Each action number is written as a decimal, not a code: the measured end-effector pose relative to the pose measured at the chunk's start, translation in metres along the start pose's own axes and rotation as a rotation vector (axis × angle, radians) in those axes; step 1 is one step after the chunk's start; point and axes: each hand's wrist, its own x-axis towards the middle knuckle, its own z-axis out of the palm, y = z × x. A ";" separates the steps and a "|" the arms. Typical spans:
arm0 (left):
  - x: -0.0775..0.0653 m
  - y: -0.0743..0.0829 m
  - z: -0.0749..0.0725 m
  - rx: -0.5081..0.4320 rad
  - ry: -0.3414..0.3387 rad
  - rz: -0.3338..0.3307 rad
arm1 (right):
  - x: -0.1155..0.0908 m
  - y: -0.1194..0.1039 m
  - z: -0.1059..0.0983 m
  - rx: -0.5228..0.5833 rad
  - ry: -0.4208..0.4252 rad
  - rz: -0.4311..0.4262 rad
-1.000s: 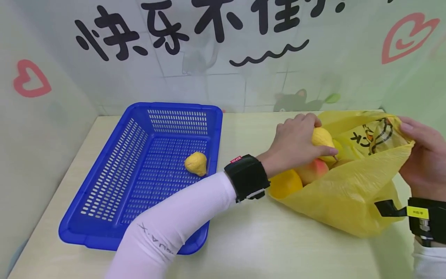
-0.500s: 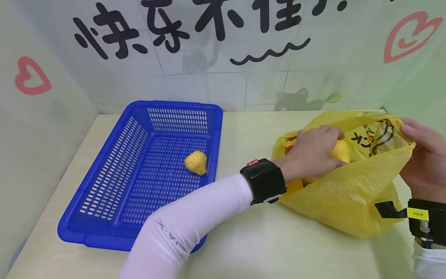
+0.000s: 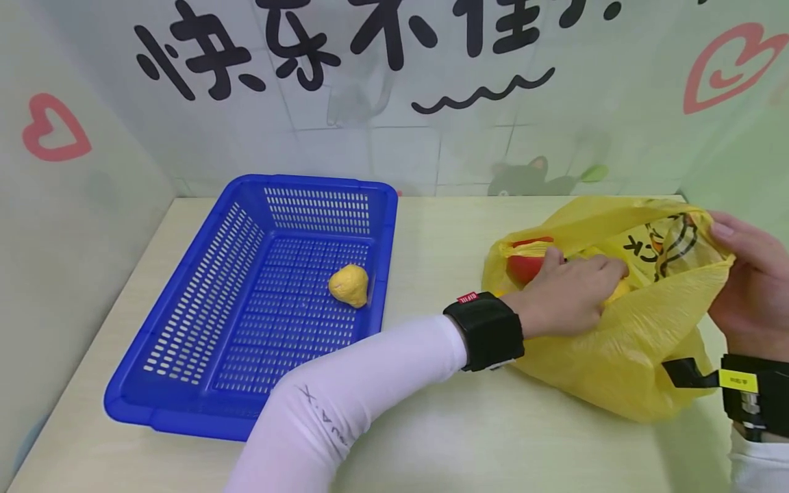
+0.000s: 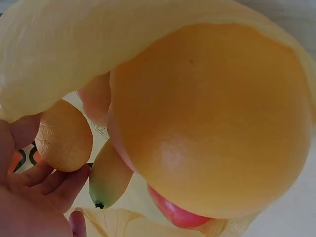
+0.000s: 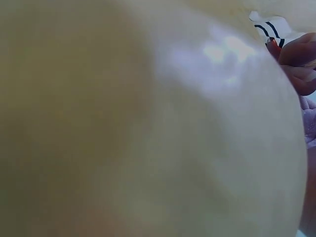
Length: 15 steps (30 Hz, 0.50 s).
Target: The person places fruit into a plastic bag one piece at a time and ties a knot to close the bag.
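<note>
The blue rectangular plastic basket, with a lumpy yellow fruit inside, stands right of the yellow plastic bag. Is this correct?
Wrong side: the head view shows the blue rectangular plastic basket, lumpy yellow fruit inside, left of the yellow plastic bag.

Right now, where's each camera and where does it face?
Head: worn there, facing forward and down at blue perforated plastic basket and yellow plastic bag; left hand, right hand show.
Left wrist: worn there, facing into the bag, toward wrinkled yellow fruit; left hand shows.
Right wrist: worn there, facing the bag's side; right fingers show.
Head and left wrist share the left hand.
</note>
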 end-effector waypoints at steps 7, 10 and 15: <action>0.002 0.004 0.011 0.117 -0.018 0.048 | -0.001 0.001 0.002 -0.117 0.017 0.013; 0.004 0.005 0.015 0.151 -0.018 0.064 | -0.001 0.002 0.003 -0.080 0.025 0.002; 0.006 0.005 0.019 0.196 0.004 0.078 | 0.000 0.005 -0.003 -0.004 -0.002 -0.010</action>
